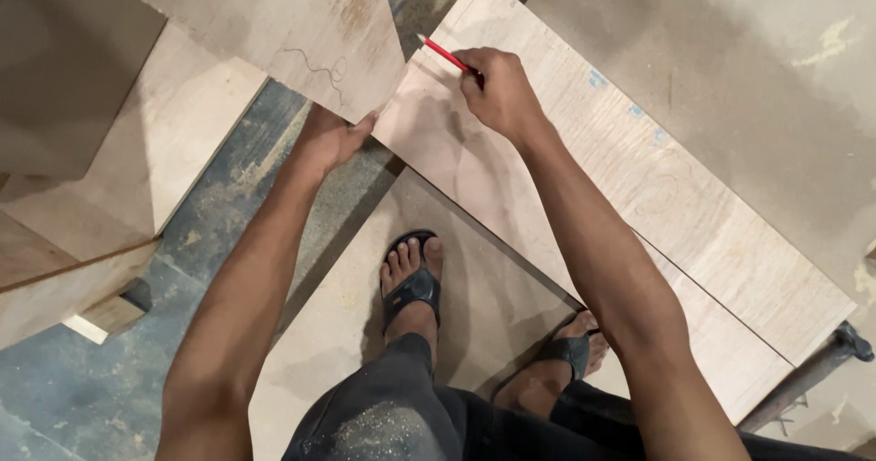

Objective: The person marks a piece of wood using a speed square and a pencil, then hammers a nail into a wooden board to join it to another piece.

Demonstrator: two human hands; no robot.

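My right hand (497, 87) grips a red pencil (444, 54), its tip touching a long plywood board (639, 178) where a second plywood sheet (301, 23) lies over it at an angle. My left hand (330, 137) holds the lower corner of that upper sheet, thumb on top, fingers under its edge. The long board runs from the upper middle to the lower right, with a straight cut line running along it.
Another plywood sheet (365, 288) lies on the floor under my sandalled feet (412, 283). More boards (137, 151) and a small wood block (105, 319) are stacked at left. A metal bar (812, 374) props the long board at lower right. The floor (228, 205) is dusty.
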